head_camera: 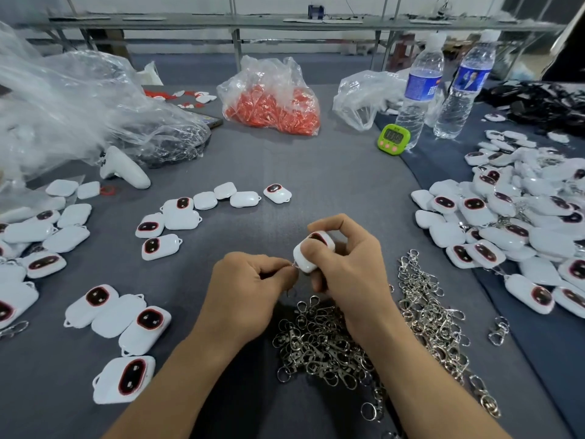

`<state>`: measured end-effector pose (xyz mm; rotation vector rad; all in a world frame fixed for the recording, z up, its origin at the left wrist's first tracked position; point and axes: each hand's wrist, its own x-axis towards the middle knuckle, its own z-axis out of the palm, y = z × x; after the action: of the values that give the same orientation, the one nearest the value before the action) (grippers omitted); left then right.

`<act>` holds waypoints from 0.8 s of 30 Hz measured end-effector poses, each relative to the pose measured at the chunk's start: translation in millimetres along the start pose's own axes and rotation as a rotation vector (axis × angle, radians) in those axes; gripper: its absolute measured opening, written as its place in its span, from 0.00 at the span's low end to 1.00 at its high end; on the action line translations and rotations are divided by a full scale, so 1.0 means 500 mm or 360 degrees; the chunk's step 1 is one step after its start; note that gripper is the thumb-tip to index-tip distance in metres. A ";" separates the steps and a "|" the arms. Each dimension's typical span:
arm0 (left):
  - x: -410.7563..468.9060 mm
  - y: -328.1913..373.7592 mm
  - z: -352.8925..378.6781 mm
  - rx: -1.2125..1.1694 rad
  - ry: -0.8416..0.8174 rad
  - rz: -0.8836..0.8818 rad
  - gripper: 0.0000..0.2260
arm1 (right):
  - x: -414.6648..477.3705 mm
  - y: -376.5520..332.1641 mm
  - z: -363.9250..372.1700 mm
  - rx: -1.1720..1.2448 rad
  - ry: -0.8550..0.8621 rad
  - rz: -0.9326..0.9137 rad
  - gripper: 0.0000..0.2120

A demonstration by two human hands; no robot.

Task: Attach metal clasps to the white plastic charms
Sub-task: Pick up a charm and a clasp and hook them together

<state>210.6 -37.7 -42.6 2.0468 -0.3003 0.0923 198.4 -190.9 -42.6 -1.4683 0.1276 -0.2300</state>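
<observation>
a: position of the white charm (311,251)?
b: gripped in the right hand (345,264), thumb and curled fingers closed round it, held over the tabletop (316,185).
a: left hand (250,280)?
b: fingers curled, a metal clasp (293,265) pinched at the charm's lower left corner. the hands are met there. the clasp pile (319,343) is spread just beneath both wrists.

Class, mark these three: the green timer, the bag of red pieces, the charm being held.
green timer (393,138): head view, on its display.
bag of red pieces (272,109): head view, on its front wall.
held charm (302,263): head view, on its white body.
</observation>
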 end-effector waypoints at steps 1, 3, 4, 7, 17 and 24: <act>-0.002 -0.002 0.000 0.0154 -0.0012 0.0089 0.05 | -0.002 0.002 0.001 -0.0181 0.0023 -0.0098 0.08; -0.006 -0.007 0.000 0.0561 0.0031 0.0346 0.07 | -0.006 0.006 0.005 -0.0436 0.0040 -0.0236 0.09; -0.006 -0.009 0.000 0.0774 0.0081 0.0500 0.08 | -0.007 0.007 0.007 -0.0488 0.0036 -0.0269 0.09; -0.008 -0.013 0.005 0.0951 0.0229 0.0708 0.04 | -0.007 0.004 0.013 -0.0405 0.0035 -0.0209 0.08; -0.008 0.003 0.018 -0.0371 -0.0093 -0.0120 0.05 | 0.010 -0.010 0.009 0.0272 0.0068 0.0163 0.09; -0.006 -0.003 0.007 0.0673 -0.0022 0.0530 0.08 | -0.018 0.013 0.023 -0.0533 0.0158 -0.0552 0.09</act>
<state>207.7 -39.4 -45.9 2.3960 -0.6757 0.3735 192.7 -177.3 -48.2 -1.8093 -0.0116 -0.5857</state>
